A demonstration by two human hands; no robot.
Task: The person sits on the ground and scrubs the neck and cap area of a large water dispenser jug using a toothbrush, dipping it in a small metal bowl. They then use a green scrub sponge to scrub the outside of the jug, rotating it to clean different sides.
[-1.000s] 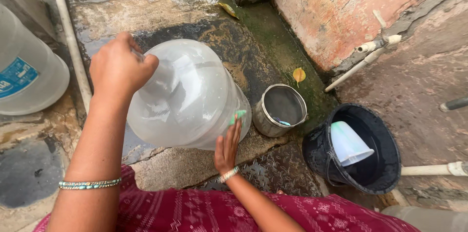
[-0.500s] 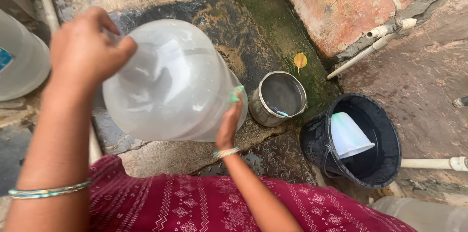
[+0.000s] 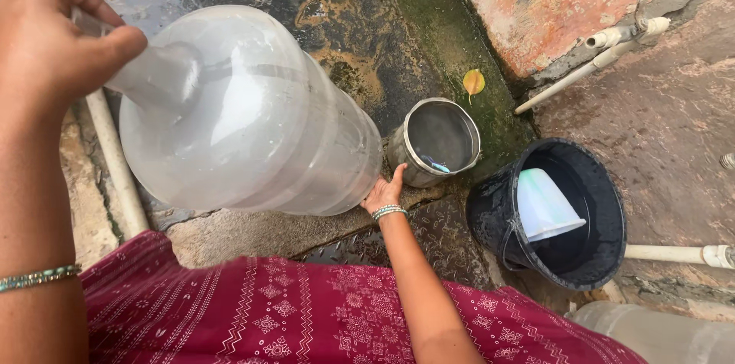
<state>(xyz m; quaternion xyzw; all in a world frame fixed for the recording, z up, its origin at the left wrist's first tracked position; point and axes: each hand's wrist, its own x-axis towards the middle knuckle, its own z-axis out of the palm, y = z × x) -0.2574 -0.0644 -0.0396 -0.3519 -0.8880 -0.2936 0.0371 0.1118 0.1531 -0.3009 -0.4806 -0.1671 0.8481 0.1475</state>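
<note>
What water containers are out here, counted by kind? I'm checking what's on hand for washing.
Large clear water jugs: 2, one held by the left hand at its neck and the right hand at its base, one at the bottom right edge.
Steel pots: 1
Black buckets: 1
White plastic mugs: 1, inside the bucket.
Total: 5

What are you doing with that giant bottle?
A person is holding a big clear water jug tipped on its side above the wet stone floor. The left hand grips its neck and the right hand props up its base. Right beside the base stands a steel pot. Next to that is a black bucket with a white cup inside it.
</note>
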